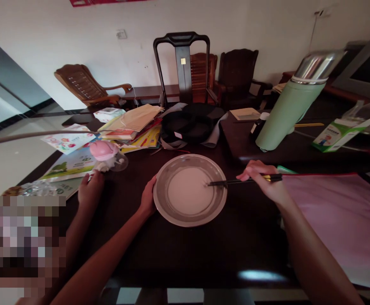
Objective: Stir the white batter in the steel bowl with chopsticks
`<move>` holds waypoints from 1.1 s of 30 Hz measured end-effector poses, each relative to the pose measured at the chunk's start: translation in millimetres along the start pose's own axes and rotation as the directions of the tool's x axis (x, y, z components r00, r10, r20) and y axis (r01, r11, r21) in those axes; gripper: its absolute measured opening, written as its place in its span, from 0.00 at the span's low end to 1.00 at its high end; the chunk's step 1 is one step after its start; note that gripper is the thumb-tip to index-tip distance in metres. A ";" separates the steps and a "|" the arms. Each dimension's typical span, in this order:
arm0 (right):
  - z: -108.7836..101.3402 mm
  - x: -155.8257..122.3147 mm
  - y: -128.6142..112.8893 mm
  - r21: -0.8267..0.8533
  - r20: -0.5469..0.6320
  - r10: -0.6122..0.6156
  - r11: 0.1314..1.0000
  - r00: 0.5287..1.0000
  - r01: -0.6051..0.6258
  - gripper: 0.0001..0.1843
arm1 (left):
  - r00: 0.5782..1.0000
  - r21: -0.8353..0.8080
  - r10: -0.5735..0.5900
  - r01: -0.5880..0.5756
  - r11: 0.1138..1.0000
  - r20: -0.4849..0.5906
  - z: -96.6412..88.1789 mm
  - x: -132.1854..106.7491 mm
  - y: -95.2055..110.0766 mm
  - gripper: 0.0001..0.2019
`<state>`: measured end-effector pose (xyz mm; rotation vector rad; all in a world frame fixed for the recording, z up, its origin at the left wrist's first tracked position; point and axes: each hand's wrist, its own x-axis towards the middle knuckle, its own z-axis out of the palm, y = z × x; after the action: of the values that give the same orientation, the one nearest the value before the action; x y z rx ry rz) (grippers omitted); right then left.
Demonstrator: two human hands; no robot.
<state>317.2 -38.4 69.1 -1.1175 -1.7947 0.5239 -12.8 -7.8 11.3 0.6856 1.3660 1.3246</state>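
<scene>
A round, shallow metal basin (218, 200) stands upright on the dark desk (185, 254), about midway along its near edge and set a little back from it. It holds a smooth, flat pool of white liquid (188, 191), and the left hand (148, 197) lies against its left rim. A pair of dark chopsticks (236, 181) with a gold band, pinched in the fingers (251, 173) of the right hand (264, 180), lies nearly level across the right rim, tips together at the liquid's right edge.

One bowl (160, 204), one flask (285, 111) (two chopsticks (236, 182))
</scene>
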 end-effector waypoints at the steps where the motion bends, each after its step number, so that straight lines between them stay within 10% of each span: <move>1: -1.1 -0.4 -1.6 0.027 0.043 0.017 0.999 0.999 -0.018 0.19 | 0.999 -0.027 -0.028 0.027 0.999 -0.018 0.3 -0.6 0.6 0.06; 5: 15.5 0.3 -7.4 0.097 0.246 -0.070 0.994 0.967 0.047 0.12 | 0.994 -0.073 -0.110 0.109 0.991 -0.012 3.0 -4.8 3.6 0.07; 11: 0.0 0.5 -0.3 0.005 -0.022 0.033 0.999 0.999 -0.033 0.17 | 0.997 -0.111 -0.062 0.057 0.992 -0.043 1.3 -1.8 -2.5 0.15; 17: 13.8 0.4 -6.9 0.120 0.238 -0.058 0.992 0.970 0.030 0.14 | 0.999 -0.106 -0.047 0.047 0.993 0.004 1.5 -0.7 -2.5 0.12; 23: 1.6 0.2 1.4 0.014 0.004 0.009 1.000 1.000 -0.009 0.17 | 1.000 -0.113 -0.027 0.027 0.993 -0.003 2.7 0.9 -3.6 0.11; 29: 9.3 0.3 -7.5 0.120 0.243 -0.020 0.993 0.970 -0.010 0.14 | 0.999 -0.156 -0.046 0.048 0.987 0.017 5.4 -1.0 -2.9 0.10; 33: 13.4 0.7 -3.0 0.029 0.117 -0.041 0.999 0.992 0.037 0.10 | 1.000 -0.127 -0.023 0.024 0.992 0.004 4.4 1.0 -4.6 0.12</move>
<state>304.1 -37.8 65.2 -1.0499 -1.9011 0.5994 -7.8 -6.5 7.6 0.5829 1.2719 1.3785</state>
